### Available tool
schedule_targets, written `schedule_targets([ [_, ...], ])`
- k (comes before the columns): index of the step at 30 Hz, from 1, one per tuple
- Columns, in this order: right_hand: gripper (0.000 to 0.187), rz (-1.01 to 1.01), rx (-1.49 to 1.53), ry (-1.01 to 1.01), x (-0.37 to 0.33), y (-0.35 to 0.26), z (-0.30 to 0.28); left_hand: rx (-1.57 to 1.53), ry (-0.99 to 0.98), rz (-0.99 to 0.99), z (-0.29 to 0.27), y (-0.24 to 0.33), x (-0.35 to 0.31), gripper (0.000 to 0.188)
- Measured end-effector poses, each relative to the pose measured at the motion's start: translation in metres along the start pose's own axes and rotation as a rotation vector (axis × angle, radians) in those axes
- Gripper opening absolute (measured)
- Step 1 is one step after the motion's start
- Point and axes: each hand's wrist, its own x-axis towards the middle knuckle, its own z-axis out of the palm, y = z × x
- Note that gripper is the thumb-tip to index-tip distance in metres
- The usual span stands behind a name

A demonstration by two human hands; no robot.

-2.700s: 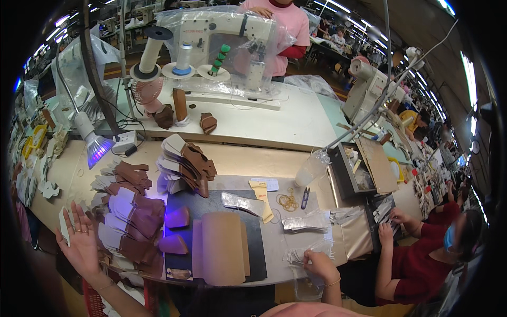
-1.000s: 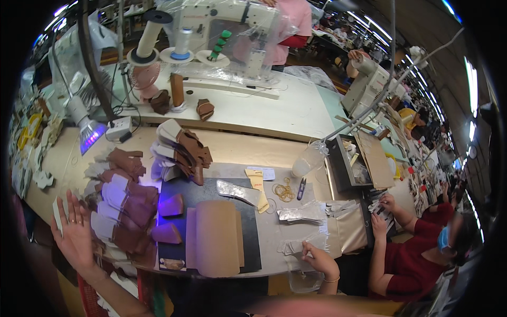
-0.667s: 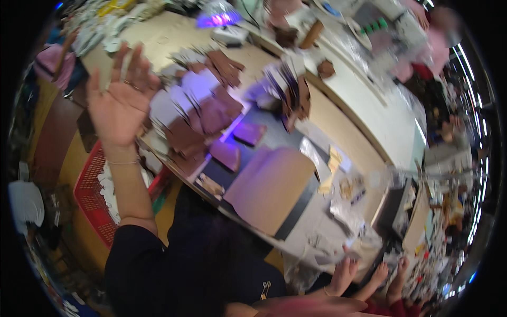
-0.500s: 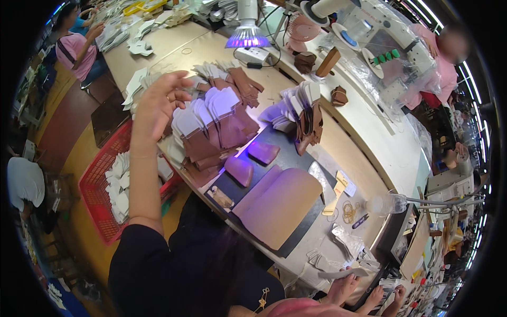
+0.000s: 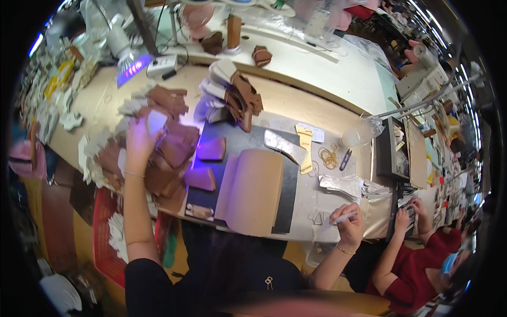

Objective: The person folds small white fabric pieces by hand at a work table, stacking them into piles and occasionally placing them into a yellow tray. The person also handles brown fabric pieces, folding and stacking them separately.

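Observation:
At the left of the table my left hand (image 5: 140,141) reaches into a pile of brown-and-white leather pieces (image 5: 177,145). Its fingers close on a pale piece (image 5: 157,121) under purple light; the fingertips are partly blurred. My right hand (image 5: 350,227) is raised at the table's near edge, right of the middle, with a small light-grey flat piece (image 5: 344,217) pinched in its fingers. Two rounded brown pieces (image 5: 211,149) lie on the black mat (image 5: 288,182), beside a bent tan sheet (image 5: 253,190).
A second stack of brown and white pieces (image 5: 232,95) stands behind the mat. A lamp (image 5: 127,61) shines from the back left. Rubber bands (image 5: 328,157), snips (image 5: 346,159) and silvery pieces (image 5: 343,185) lie rightward. A red basket (image 5: 105,253) stands below left. A co-worker (image 5: 412,259) sits at right.
My left hand has come down from above the pile into it and closed on a pale piece. The view has swung right; my right hand with the grey piece is now higher in the picture.

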Motion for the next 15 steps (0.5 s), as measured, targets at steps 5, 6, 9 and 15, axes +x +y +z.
schedule_targets([
  [5,0.007,0.128,0.217,-0.703,0.036,-0.008,0.028,0.117,0.106,0.031,0.019,0.0,0.002,0.046],
  [6,0.008,0.131,0.09,-0.776,0.046,-0.007,0.03,0.149,0.142,0.052,0.02,0.0,0.001,0.043],
  [9,0.01,0.045,0.293,-0.804,0.068,0.005,0.036,0.147,0.216,0.1,0.027,0.004,0.0,0.034],
  [15,0.015,-0.106,0.779,-0.356,0.063,0.033,0.049,0.104,0.071,0.144,0.034,0.0,0.001,0.024],
])
